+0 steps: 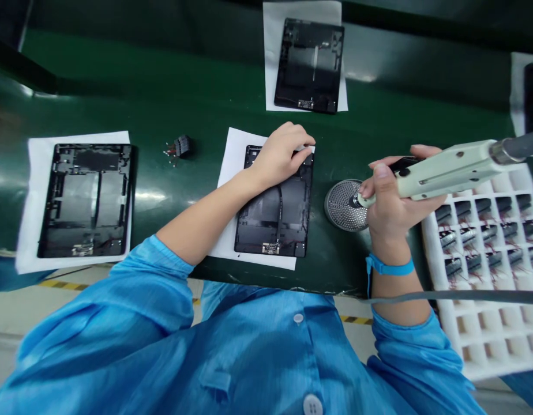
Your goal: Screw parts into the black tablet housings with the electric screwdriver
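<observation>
My left hand [284, 151] lies across the top right part of an opened black tablet housing [270, 219]. Its thumb and fingers are closed at the housing's upper corner; the exact contact is partly hidden. Beneath the housing is a sheet of white paper [227, 167]. In my right hand [391, 202] is a pale green electric screwdriver [452, 170], gripped with the fingers wrapped round it. The screwdriver's tip points down onto a round metal dish full of small holes [342, 207]. Any screw at the tip is too small to tell.
Other opened tablet housings lie on paper at the left [87, 202] and at the back [310, 66]. A small black part with wires [179, 147] sits on the green bench [180, 92]. At the right, a white compartment tray [439, 271] holds several wired parts; a grey cable [465, 295] crosses it.
</observation>
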{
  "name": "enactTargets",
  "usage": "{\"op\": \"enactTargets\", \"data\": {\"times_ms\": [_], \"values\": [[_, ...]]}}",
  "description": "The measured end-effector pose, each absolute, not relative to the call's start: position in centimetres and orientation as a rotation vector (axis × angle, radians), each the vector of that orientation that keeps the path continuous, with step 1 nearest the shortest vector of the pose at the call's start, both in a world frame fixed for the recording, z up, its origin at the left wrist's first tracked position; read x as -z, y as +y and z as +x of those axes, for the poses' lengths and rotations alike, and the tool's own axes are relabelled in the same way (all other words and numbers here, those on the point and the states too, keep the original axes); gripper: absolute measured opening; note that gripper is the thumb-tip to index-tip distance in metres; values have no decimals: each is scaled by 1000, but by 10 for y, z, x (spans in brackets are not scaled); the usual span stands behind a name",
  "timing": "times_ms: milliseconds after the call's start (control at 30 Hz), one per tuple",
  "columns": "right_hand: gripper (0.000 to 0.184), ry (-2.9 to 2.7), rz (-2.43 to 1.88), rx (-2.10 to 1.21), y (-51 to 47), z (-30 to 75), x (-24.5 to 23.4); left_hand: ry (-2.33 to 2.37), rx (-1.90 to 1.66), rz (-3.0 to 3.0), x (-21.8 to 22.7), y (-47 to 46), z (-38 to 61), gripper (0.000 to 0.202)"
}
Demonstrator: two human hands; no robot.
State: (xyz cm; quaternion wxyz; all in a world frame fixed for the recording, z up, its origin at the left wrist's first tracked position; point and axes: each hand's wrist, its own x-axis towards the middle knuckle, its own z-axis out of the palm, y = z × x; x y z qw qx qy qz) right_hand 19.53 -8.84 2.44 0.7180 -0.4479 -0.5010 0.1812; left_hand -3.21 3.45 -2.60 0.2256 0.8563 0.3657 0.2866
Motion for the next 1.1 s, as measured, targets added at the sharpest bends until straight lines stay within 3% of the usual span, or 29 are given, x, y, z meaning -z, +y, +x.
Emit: {"op": "enactTargets", "data": {"times_ms": [233,400,600,833,1100], "values": [[44,-1117,-1022,-364,-87,199,-19,1081,-677,2356,36,42,-25,33],[38,-1094,-978,-282,-76,206,-43,1091,-650,2355,36,42,-20,36],[30,-1085,-931,-284,-48,191,-75,1022,-760,2330,39,43,-16,20],[36,-1186,-867,-285,12,175,-50,996,-829,2313,38,42,-10,19],[39,-1205,-1124,-106,27,149,-21,1021,-777,2272,30,36,-6,25]]}}
